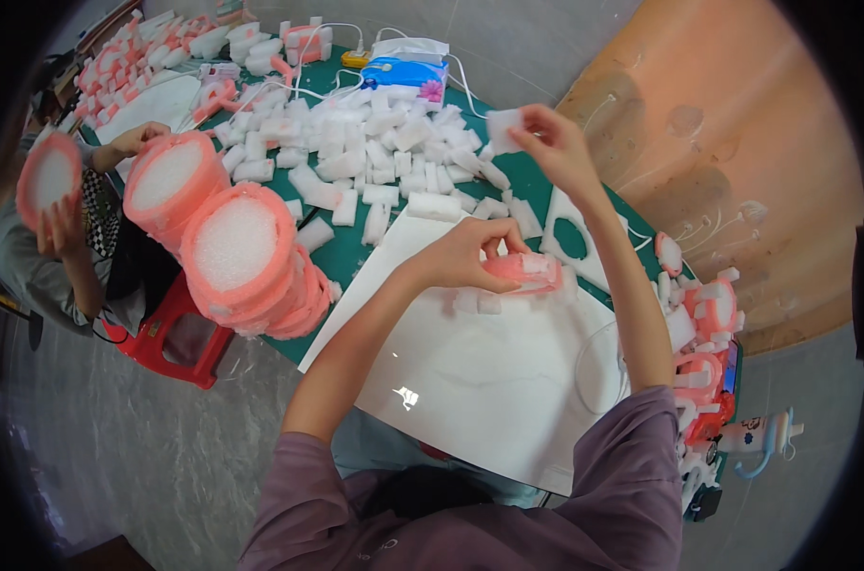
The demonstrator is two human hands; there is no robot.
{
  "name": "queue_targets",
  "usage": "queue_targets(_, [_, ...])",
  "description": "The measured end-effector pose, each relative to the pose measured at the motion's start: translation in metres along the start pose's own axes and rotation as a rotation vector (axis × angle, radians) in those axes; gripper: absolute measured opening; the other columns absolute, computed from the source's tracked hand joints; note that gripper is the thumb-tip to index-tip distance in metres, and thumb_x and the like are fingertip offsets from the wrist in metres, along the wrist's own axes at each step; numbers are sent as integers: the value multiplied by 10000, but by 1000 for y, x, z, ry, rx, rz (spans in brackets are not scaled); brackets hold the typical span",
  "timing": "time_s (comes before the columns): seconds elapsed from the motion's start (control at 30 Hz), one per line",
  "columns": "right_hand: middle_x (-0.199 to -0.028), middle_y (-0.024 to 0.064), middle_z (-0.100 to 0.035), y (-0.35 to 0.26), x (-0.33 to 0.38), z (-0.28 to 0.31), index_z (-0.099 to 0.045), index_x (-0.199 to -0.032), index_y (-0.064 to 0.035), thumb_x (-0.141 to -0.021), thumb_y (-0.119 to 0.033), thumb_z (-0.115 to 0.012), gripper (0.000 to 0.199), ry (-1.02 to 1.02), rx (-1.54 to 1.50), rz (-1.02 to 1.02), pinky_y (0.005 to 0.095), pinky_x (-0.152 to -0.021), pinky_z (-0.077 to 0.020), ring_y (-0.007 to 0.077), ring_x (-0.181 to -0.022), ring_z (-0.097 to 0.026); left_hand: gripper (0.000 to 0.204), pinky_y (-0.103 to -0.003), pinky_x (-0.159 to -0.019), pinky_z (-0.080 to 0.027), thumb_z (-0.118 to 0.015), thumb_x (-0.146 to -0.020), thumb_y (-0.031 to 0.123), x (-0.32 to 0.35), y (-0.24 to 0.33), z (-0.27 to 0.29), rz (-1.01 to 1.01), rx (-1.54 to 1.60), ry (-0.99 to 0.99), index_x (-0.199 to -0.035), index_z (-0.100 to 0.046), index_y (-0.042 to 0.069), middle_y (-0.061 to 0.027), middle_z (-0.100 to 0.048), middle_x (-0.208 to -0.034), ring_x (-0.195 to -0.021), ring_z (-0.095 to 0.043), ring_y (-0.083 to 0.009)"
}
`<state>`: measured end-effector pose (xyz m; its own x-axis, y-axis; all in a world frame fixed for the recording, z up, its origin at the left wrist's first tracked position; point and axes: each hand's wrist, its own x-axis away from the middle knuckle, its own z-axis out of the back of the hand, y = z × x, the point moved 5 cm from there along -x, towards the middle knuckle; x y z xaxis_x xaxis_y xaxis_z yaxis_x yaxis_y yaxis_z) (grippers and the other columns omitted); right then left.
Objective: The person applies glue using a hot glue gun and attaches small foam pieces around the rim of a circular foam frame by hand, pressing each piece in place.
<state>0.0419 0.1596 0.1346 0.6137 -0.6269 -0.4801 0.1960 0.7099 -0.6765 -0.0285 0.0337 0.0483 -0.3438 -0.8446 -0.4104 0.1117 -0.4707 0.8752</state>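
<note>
My left hand grips a pink foam piece with white foam on its top, low over a glossy white board. Raised to the far right, my right hand pinches a small white foam block between thumb and fingers. Just beyond the board, many white foam blocks lie heaped on the green table. One longer white block rests at the board's far edge. Small white bits lie on the board beside the pink piece.
Stacked pink-rimmed white foam discs stand on the left. Behind them a co-worker holds a similar disc near a red stool. A blue tissue pack and white cables are at the back; pink foam pieces and a cup sit right.
</note>
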Motion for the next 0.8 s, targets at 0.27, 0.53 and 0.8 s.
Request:
queue_targets(0.27, [-837, 36, -592, -67, 111, 70, -564, -1046, -22, -837, -90, -582, 221, 190, -122, -207, 216, -568, -457, 83, -696, -547, 326, -219, -673, -436, -743, -589, 102, 1, 3, 1, 12, -3, 15, -840, -543, 44, -56, -608, -849, -704, -555, -102])
queue_targets(0.53, [-658, 37, -564, -49, 139, 37, -546, -980, -16, -813, -61, -587, 178, 196, -209, -407, 211, -450, -421, 79, -545, -548, 322, -226, -677, -417, -743, -586, 121, 0, 0, 3, 45, 3, 98, -846, -568, 44, -20, -579, -805, -673, -516, -85])
queue_targets(0.8, [-627, 71, -585, -51, 143, 24, -553, -916, -14, -815, -78, -581, 122, 198, -193, -509, 228, -403, -411, 112, -475, -554, 314, -227, -705, -412, -739, -597, 85, 3, 1, 1, 78, 17, 92, -843, -547, 57, -16, -549, -838, -754, -525, -91])
